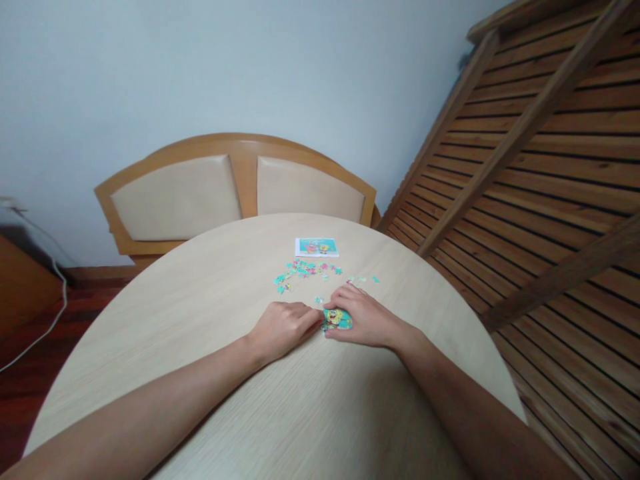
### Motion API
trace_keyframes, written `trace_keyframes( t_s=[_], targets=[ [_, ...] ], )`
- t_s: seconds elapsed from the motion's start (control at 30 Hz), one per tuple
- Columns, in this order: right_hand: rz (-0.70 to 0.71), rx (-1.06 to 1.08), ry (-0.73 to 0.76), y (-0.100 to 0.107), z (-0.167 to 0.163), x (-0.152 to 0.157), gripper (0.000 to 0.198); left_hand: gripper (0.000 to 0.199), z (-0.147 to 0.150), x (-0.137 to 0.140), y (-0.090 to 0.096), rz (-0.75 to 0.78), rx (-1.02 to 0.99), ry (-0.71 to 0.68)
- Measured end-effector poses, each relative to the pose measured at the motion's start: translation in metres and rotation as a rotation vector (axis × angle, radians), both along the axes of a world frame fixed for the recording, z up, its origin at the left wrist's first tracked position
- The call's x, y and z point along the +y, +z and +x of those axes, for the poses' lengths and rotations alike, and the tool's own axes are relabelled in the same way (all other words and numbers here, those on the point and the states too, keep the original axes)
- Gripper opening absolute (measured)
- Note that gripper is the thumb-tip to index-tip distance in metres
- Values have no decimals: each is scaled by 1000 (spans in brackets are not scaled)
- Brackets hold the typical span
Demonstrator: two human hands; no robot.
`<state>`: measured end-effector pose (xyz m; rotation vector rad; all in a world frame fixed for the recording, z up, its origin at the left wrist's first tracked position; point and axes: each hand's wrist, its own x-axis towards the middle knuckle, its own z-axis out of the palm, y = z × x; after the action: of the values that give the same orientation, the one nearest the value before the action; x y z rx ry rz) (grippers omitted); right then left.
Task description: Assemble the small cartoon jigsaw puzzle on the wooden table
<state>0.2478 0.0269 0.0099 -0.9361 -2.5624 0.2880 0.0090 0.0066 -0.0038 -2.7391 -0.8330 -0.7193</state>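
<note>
Puzzle section [339,319]: joined teal-and-yellow pieces, between left hand [283,327] and right hand [373,317].
Right-hand grip: thumb and fingers grasping the section from its near and far sides.
Left-hand fingertips: bunched at the section's left edge; whether they pinch a piece cannot be told.
Loose pieces [303,269]: small, knobbed, scattered beyond.
Picture card [320,247]: flat, rectangular.
Worktop [210,293]: rounded, pale, wood-grained.

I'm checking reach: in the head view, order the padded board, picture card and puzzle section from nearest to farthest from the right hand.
1. Puzzle section: at the right hand.
2. Picture card: farther forward on the table.
3. Padded board: beyond the table.
</note>
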Motion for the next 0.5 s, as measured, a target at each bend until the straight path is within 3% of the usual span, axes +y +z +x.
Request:
trace_keyframes(
  t_s=[0.5],
  targets=[
    [-8,15,6,-2,1,1,43,25,-5,-2,-2,-79,5,-164]
  ],
)
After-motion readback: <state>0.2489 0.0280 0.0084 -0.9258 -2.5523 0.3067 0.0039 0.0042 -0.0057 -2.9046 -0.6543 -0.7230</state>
